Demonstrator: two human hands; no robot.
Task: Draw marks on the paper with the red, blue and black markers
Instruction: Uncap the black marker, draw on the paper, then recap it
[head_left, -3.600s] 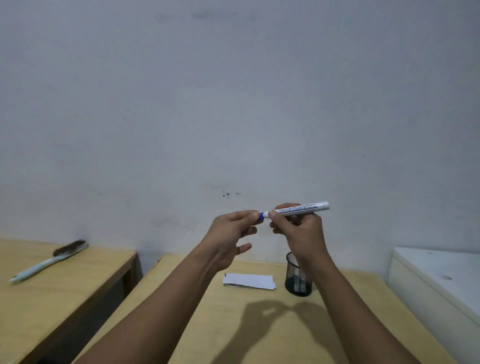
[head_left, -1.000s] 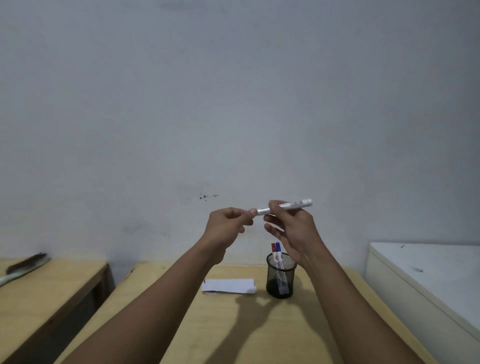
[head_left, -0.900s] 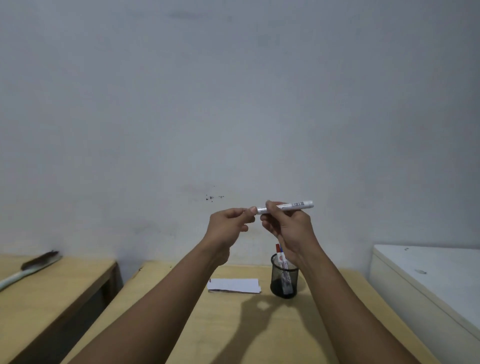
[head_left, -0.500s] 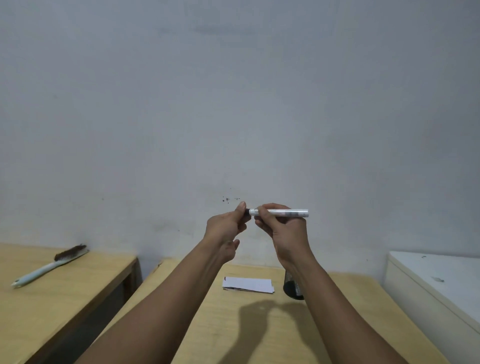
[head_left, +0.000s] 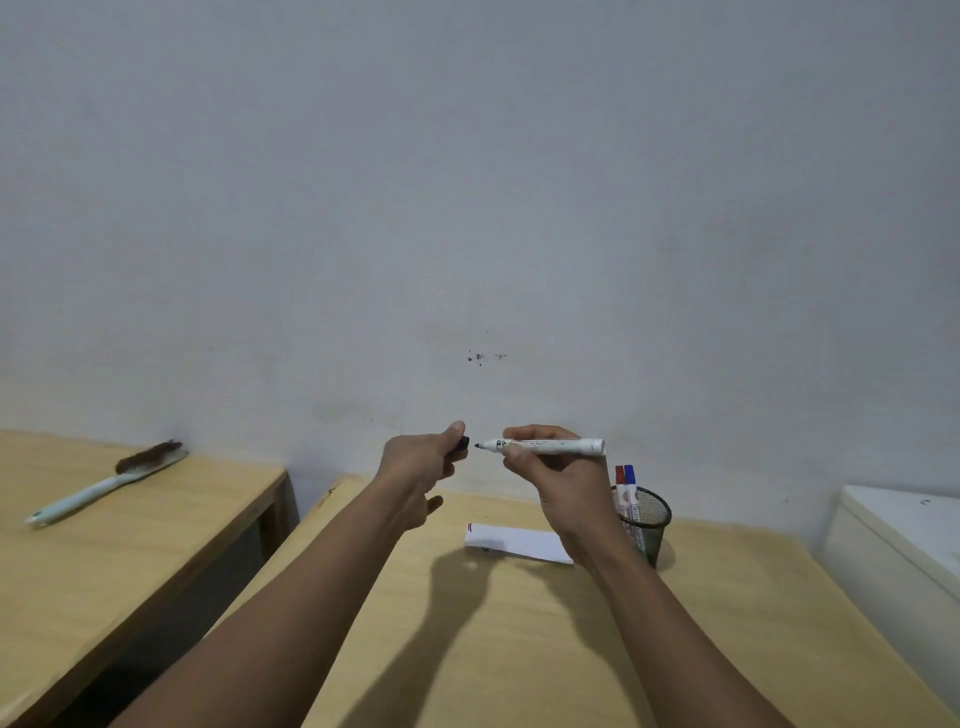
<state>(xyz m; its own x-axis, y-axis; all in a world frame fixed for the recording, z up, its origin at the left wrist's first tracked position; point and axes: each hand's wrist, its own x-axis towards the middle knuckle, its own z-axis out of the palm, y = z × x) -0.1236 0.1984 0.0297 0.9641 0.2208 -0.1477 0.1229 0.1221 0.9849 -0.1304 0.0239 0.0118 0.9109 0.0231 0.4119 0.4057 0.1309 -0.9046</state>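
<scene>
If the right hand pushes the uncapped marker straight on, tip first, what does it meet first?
The black marker in the right hand points tip-first toward the black cap pinched in the left hand. Going straight on, the tip would probably meet that cap first, though depth alignment is unclear.

The right hand (head_left: 563, 483) holds a marker (head_left: 543, 446) lying flat in the air, its tip pointing left. Just left of the tip, not touching, is the cap (head_left: 463, 443), pinched in the fingers of the left hand (head_left: 418, 467). Under both hands is a table (head_left: 519, 649). A paper (head_left: 511, 542) lies on it below the right fingers. Right of that hand stands a cup (head_left: 647, 525) with two markers (head_left: 626, 491) in it. Far left of the left fingers, a brush (head_left: 104, 486) lies on another table (head_left: 104, 561).
</scene>
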